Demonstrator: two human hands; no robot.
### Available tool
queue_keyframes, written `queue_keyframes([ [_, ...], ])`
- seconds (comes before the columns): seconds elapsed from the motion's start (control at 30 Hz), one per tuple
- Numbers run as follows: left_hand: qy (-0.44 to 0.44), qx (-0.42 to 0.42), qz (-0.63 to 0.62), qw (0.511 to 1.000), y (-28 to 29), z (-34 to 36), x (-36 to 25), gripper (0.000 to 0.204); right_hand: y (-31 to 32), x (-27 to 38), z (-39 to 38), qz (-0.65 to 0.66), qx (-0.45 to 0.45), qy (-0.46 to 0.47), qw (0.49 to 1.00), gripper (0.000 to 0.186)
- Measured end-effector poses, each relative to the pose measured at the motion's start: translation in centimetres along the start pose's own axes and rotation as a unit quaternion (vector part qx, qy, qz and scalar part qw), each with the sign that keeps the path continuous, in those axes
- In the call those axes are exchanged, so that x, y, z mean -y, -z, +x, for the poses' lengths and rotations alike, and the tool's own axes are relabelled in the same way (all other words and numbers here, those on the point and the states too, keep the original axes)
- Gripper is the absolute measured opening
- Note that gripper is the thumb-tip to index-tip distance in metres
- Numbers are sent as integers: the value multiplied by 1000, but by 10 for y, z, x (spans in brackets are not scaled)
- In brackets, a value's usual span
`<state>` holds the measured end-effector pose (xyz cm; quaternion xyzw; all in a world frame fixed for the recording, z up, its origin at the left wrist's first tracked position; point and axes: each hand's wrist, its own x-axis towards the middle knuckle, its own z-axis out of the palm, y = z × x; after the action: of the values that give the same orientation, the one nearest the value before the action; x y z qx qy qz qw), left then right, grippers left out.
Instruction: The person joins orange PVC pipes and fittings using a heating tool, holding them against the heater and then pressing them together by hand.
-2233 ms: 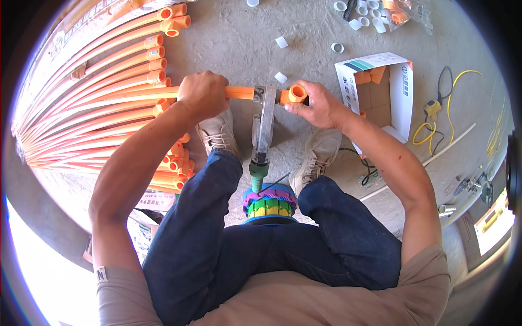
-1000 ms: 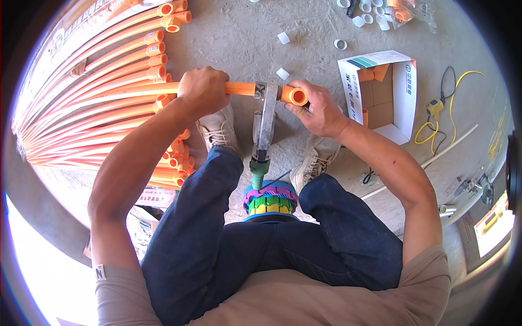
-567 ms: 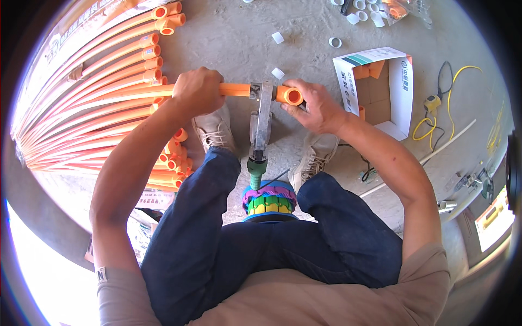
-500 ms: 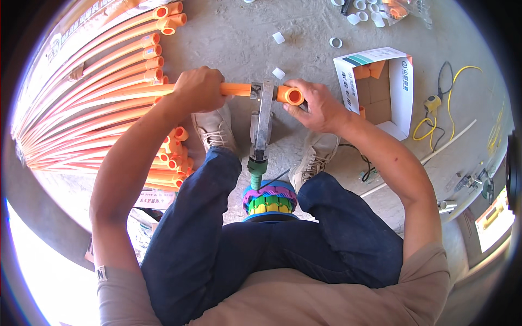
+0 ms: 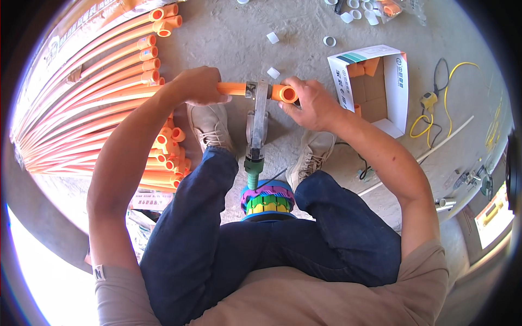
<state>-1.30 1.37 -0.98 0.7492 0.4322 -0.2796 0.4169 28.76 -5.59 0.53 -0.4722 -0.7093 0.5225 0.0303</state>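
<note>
My left hand (image 5: 205, 86) is wrapped round an orange plastic pipe (image 5: 234, 88), just left of the upright metal plate of a pipe welding tool (image 5: 259, 103). The pipe's end meets the dark collar on the plate's left side. On the plate's other side sits an orange tee fitting (image 5: 287, 94), its round opening facing up toward me. My right hand (image 5: 312, 104) grips this fitting from the right, fingers over its far side and thumb near. Below the plate, the tool's green handle (image 5: 254, 167) points down to a colourful round stool (image 5: 268, 200) between my legs.
Many orange pipes with fittings (image 5: 147, 65) lie bundled at the left. An open carton (image 5: 399, 92) holding orange fittings stands at the right. Beyond it are a yellow tape measure (image 5: 428, 100) and a pale rod (image 5: 451, 137). White rings (image 5: 329, 41) are scattered on the floor.
My left hand has turned and come closer to the welding tool's plate. My right hand keeps its hold on the tee fitting. The whole view has shifted slightly.
</note>
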Motion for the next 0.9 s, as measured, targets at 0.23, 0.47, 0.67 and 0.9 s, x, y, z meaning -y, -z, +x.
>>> queue_keyframes([
  [0.23,74,34,2,997,9,-6,-19,44,-3,-8,3,25,-12,37,999,36],
  [0.47,73,-34,18,997,-4,-9,-17,30,-4,-10,5,40,-28,56,997,36],
  [0.67,74,-41,35,996,-3,-11,-21,25,-2,-10,6,65,-10,44,997,35],
  [0.9,63,-89,42,993,-10,-14,-19,19,4,-11,9,91,30,16,995,36],
])
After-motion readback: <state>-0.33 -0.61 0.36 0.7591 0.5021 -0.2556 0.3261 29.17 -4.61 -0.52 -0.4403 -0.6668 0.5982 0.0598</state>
